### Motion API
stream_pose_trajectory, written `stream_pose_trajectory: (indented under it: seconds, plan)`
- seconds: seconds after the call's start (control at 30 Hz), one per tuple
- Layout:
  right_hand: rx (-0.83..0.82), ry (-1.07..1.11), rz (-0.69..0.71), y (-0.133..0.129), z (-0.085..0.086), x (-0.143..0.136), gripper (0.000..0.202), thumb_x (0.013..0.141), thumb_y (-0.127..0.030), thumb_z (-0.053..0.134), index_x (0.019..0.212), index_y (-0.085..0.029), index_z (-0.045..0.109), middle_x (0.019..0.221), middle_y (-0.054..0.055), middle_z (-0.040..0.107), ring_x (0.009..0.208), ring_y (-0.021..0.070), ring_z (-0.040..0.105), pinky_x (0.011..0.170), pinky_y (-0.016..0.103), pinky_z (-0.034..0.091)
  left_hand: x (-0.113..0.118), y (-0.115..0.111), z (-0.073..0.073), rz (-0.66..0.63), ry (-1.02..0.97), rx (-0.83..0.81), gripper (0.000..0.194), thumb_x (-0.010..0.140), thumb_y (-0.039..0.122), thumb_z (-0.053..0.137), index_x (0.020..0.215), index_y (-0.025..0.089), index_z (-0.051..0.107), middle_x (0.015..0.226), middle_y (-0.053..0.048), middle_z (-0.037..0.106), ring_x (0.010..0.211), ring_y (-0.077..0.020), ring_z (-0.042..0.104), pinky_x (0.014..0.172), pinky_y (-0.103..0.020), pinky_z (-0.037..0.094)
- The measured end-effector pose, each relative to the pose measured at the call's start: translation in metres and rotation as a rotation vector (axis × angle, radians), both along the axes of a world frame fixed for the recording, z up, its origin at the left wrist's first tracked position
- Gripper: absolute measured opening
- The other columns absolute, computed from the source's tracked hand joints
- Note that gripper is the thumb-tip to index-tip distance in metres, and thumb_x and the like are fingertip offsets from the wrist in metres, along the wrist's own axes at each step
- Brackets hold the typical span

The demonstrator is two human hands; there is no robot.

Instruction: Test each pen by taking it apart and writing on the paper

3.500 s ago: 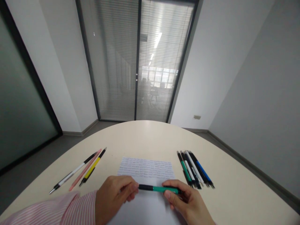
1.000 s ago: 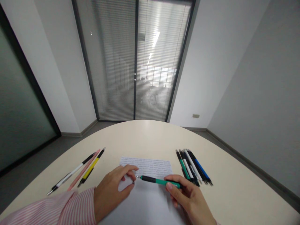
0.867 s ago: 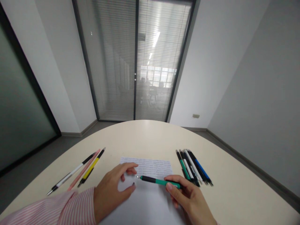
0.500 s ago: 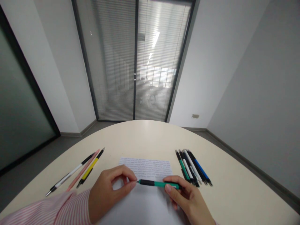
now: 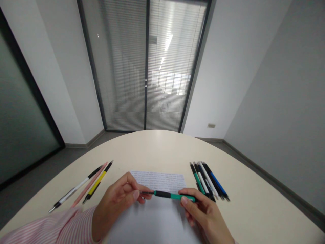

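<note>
Over a sheet of paper (image 5: 154,223) with lines of writing at its top, I hold a green pen (image 5: 175,196) with a black grip section. My right hand (image 5: 199,211) is closed round the pen's green rear half, thumb on the near side. A thin dark pen refill (image 5: 148,192) sticks out of the pen's left end. My left hand (image 5: 119,200) pinches that refill between thumb and fingers, so its left end is hidden. The pen lies nearly level, above the sheet.
On the left of the round table (image 5: 152,149) lie a white-and-black pen (image 5: 76,188), a pink pen (image 5: 88,186) and a yellow-and-black pen (image 5: 99,181). Several pens lie side by side on the right, among them a green one (image 5: 199,179) and a blue one (image 5: 215,179).
My left hand has drawn a little to the left, and more of the refill now shows outside the pen. The pen and my right hand have shifted slightly right.
</note>
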State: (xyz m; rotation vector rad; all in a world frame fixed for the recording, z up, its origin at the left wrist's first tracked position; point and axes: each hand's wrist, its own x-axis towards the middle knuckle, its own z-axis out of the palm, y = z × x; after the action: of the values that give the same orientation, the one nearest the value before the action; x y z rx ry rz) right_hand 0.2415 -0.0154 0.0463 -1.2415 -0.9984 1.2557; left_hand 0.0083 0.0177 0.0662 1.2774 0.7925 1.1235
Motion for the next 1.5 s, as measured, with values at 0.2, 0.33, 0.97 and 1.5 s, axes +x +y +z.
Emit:
stream_pose_trajectory:
  seconds: [0.2,0.33,0.97,1.5]
  plan:
    - [-0.009,0.016,-0.022,0.0,0.003,0.0,0.044,0.063,-0.048,0.079,0.088,-0.014,0.07,0.049,-0.003,0.054,0.045,0.0082,0.041,0.046,0.021,0.03,-0.003,-0.001,-0.007,-0.04,-0.066,-0.031,0.029,0.083,0.047,0.063,0.081,0.02,0.051,0.094,-0.01,0.076,0.087,-0.0268,0.071,0.074,-0.036,0.054]
    - [0.006,0.049,-0.054,-0.001,0.004,-0.003,0.042,0.062,-0.048,0.08,0.085,-0.014,0.071,0.048,-0.003,0.054,0.043,0.0066,0.04,0.044,0.019,0.028,-0.002,-0.002,-0.007,0.021,-0.058,-0.018,0.026,0.087,0.047,0.057,0.085,0.022,0.05,0.099,-0.008,0.074,0.095,-0.0249,0.068,0.078,-0.034,0.053]
    - [0.018,0.105,-0.049,-0.001,0.005,-0.003,0.039,0.063,-0.045,0.081,0.085,-0.014,0.07,0.049,-0.003,0.053,0.044,0.0065,0.039,0.043,0.019,0.026,-0.005,-0.009,-0.009,0.141,0.04,0.201,0.015,0.096,0.041,0.041,0.093,0.027,0.046,0.106,-0.005,0.072,0.099,-0.0224,0.064,0.081,-0.034,0.051]
    - [0.028,0.127,-0.085,0.0,0.0,-0.004,0.038,0.062,-0.043,0.081,0.084,-0.014,0.069,0.052,-0.002,0.054,0.043,0.005,0.038,0.041,0.016,0.025,0.002,-0.014,-0.021,0.151,1.007,1.219,0.043,0.1,0.023,0.027,0.091,0.021,0.069,0.079,-0.007,0.074,0.069,-0.0193,0.065,0.069,-0.028,0.048]
